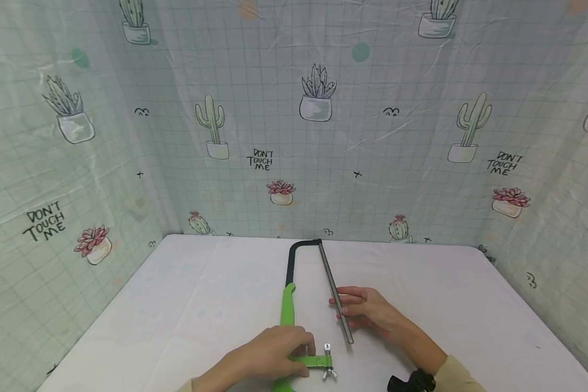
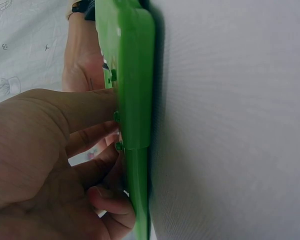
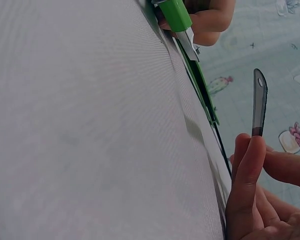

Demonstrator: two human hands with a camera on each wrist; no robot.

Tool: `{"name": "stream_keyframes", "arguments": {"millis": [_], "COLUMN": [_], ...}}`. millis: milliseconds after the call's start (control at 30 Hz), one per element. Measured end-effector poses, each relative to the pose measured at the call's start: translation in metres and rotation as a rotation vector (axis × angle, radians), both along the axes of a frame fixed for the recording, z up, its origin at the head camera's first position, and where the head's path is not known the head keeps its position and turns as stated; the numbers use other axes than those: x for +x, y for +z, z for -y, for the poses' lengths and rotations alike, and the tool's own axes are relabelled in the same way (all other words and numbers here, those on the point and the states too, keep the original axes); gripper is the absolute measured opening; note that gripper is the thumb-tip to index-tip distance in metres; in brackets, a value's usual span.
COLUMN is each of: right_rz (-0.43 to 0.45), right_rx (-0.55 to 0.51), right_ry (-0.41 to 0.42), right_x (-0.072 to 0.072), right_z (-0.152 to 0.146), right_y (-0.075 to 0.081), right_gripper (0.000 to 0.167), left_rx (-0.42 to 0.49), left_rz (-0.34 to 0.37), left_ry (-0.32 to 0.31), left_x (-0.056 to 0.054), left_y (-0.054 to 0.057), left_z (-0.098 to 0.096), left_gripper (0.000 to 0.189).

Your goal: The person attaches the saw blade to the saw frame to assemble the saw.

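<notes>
A hacksaw frame, green at the near part and black at the far bend, lies on the white table. My left hand grips its green near part, fingers curled against the side of the green handle in the left wrist view. A grey hacksaw blade meets the frame's far end, while its near end stands apart from the green arm with the wing nut. My right hand pinches this blade near its middle. The blade's free end, with a hole, sticks out past the fingertips in the right wrist view.
The white table reaches back to a cactus-print curtain, which also encloses both sides. A black strap is on the right wrist.
</notes>
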State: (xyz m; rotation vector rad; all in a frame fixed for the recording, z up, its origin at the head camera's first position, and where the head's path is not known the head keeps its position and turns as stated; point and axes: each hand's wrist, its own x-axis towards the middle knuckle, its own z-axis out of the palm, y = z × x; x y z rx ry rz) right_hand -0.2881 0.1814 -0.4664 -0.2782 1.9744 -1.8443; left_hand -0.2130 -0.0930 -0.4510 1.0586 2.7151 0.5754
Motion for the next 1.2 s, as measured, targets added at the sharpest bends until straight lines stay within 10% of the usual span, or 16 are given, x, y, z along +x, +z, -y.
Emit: {"name": "stream_keyframes", "arguments": {"millis": [1200], "right_rz": [0.014], "right_rx": [0.017], "right_ry": [0.028], "right_x": [0.0045], "right_z": [0.0067], "right_y": [0.0038], "right_gripper": [0.08], "left_rx": [-0.006], "left_rz": [-0.024], "left_ry": [-0.018], "left_x": [-0.0028], "left_y": [-0.0017], "left_z": [0.0004], "left_gripper": [0.021]}}
